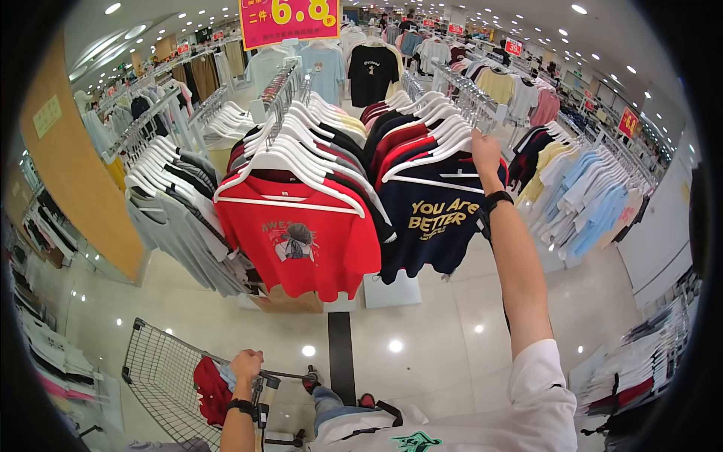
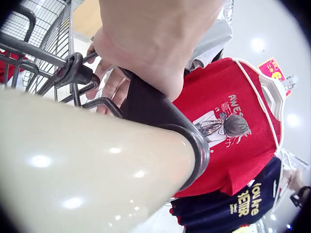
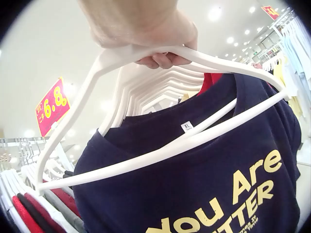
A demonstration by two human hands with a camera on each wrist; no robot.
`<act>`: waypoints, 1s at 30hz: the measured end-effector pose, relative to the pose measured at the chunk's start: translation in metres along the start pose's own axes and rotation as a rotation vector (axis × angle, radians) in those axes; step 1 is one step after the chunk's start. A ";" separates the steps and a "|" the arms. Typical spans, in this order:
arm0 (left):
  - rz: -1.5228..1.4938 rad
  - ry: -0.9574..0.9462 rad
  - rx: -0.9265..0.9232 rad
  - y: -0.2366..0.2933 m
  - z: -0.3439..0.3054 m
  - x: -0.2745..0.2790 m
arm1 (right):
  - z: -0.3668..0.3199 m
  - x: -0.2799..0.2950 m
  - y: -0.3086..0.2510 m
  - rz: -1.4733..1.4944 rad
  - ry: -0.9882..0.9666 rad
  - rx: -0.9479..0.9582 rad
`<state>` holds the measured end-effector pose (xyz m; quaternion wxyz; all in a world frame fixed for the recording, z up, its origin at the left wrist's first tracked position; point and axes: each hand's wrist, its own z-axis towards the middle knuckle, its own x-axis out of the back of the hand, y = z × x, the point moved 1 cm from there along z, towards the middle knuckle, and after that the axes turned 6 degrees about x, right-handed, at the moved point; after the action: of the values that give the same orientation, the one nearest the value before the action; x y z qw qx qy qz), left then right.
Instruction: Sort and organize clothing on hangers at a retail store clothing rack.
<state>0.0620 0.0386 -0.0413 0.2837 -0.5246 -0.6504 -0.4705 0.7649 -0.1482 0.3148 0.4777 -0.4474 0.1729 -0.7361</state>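
My right hand (image 1: 487, 157) grips a white hanger (image 3: 160, 151) at its top, fingers curled under the neck in the right wrist view. On that hanger hangs a navy T-shirt (image 1: 433, 245) with yellow "You Are BETTER" lettering and an XL label in the collar. Low on the left, my left hand (image 1: 245, 365) holds the dark handle (image 2: 150, 104) of a wire shopping cart (image 1: 154, 369). Inside the cart lies a red garment (image 1: 211, 388). Beside the navy shirt, a red T-shirt (image 1: 327, 260) with a printed figure faces me on its own white hanger.
Tightly packed hangers fill the rack behind both shirts. Grey shirts (image 1: 177, 237) hang to the left, light blue shirts (image 1: 595, 203) to the right. A pink price sign (image 1: 290, 22) stands above the rack. A wooden pillar (image 1: 90, 151) rises at the left.
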 end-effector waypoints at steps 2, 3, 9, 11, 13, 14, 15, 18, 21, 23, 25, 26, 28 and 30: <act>0.014 -0.010 0.015 0.002 -0.003 0.003 | 0.000 0.001 0.000 -0.061 0.013 -0.009; 0.044 -0.020 0.015 0.003 -0.002 0.002 | 0.000 -0.001 0.000 -0.090 0.012 -0.013; 0.118 -0.069 0.057 0.000 0.003 0.001 | 0.011 -0.017 0.037 0.124 0.020 0.080; 0.100 -0.078 0.050 -0.001 0.005 -0.001 | 0.006 -0.025 0.041 0.255 0.149 0.092; 0.079 -0.094 0.077 -0.002 0.004 -0.002 | 0.015 -0.031 0.049 0.183 0.111 0.036; 0.108 -0.066 0.076 0.000 0.002 -0.002 | 0.015 -0.037 0.052 0.190 0.138 0.064; 0.141 -0.037 0.071 0.003 0.002 0.001 | 0.014 -0.040 0.052 0.199 0.169 0.089; 0.090 -0.115 0.088 0.004 0.002 0.005 | 0.014 -0.048 0.059 0.303 0.201 0.208; 0.114 -0.099 0.086 0.003 0.005 0.002 | 0.010 -0.048 0.053 0.338 0.268 0.244; 0.120 -0.088 0.107 0.001 0.004 0.001 | 0.025 -0.058 0.074 0.374 0.260 0.271; 0.153 -0.071 0.095 0.005 0.001 0.004 | 0.024 -0.058 0.072 0.393 0.253 0.297; 0.141 -0.070 0.121 0.005 0.000 0.005 | 0.023 -0.054 0.069 0.416 0.217 0.245; 0.136 -0.116 0.127 0.011 -0.001 0.010 | 0.032 -0.058 0.080 0.512 0.168 0.194; 0.150 -0.135 0.095 0.009 0.001 0.010 | 0.034 -0.060 0.084 0.610 0.163 0.178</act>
<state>0.0683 0.0432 -0.0302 0.2982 -0.5880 -0.6485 -0.3803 0.8478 -0.1320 0.2461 0.6978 -0.2711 0.2718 -0.6048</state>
